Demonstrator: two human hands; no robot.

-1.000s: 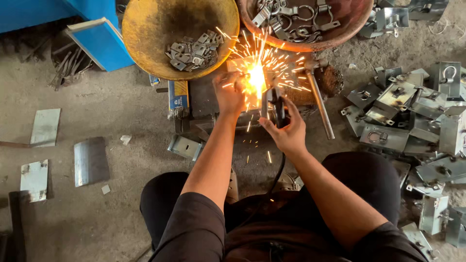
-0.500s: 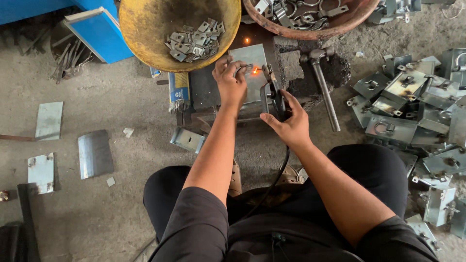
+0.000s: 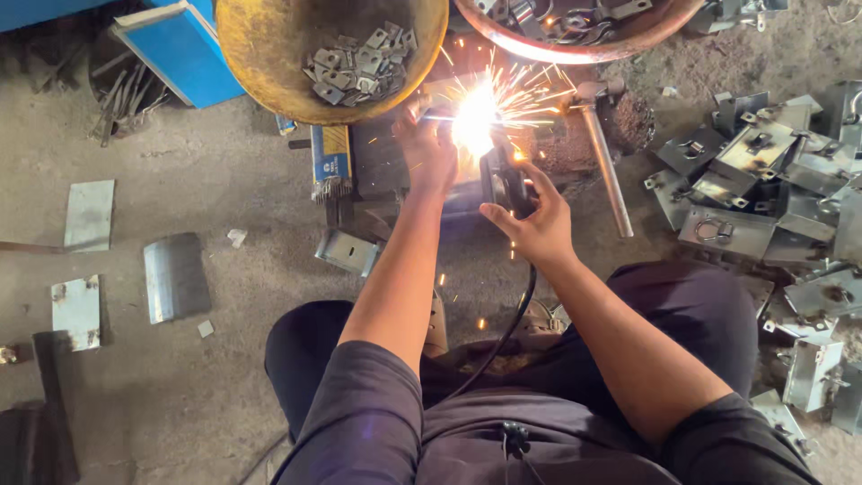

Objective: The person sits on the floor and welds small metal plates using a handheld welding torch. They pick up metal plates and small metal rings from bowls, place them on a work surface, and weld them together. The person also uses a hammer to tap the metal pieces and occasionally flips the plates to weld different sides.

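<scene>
From the head camera I look straight down at my two arms and my knees. My right hand [image 3: 537, 224] is wrapped tight around the black welding holder [image 3: 503, 180], fingers closed on its grip. A black cable [image 3: 503, 332] runs from it down between my legs. My left hand [image 3: 429, 148] presses down on the flat metal plate [image 3: 395, 162] on the floor – I cannot tell if its fingers pinch anything, because the bright spark [image 3: 476, 117] washes them out.

The spark sits right at the tip of the holder, just beside my left hand, and small sparks fly out all around it.

Above the plate stands a yellow bowl [image 3: 260, 54] with small grey metal bits inside, and next to it a reddish bowl [image 3: 557, 49] with rings and clips. A hammer [image 3: 606, 171] lies just right of the spark. A heap of grey metal brackets [image 3: 763, 180] fills the right side. On the left lie loose metal sheets [image 3: 175, 277] – and a blue box [image 3: 184, 49] stands at the top.
</scene>
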